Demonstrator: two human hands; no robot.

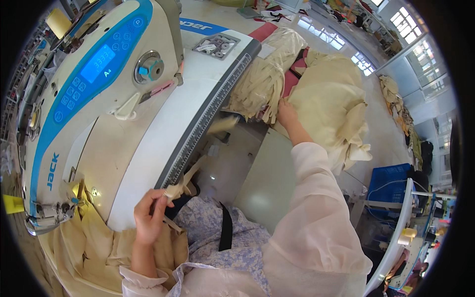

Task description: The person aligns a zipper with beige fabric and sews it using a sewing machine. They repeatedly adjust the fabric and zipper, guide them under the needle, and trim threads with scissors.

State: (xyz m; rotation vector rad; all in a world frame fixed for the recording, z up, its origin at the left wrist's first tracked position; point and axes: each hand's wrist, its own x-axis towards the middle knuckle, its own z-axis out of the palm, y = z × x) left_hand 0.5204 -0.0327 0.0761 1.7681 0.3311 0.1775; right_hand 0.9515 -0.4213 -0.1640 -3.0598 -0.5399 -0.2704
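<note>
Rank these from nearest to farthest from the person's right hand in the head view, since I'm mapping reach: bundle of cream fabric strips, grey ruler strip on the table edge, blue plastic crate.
From the right hand:
1. Bundle of cream fabric strips, touching, just left.
2. Grey ruler strip, farther left along the table edge.
3. Blue plastic crate, far lower right, on the floor.

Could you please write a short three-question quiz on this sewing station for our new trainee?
1. True or false: the left hand pinches a cream fabric strip at the table edge.
2. What does the right hand reach into?
A. the blue crate
B. the bundle of cream strips
C. the sewing machine
3. Fill in: the ruler along the table edge is ___ in colour.

Key
1. True
2. B
3. Grey
</note>
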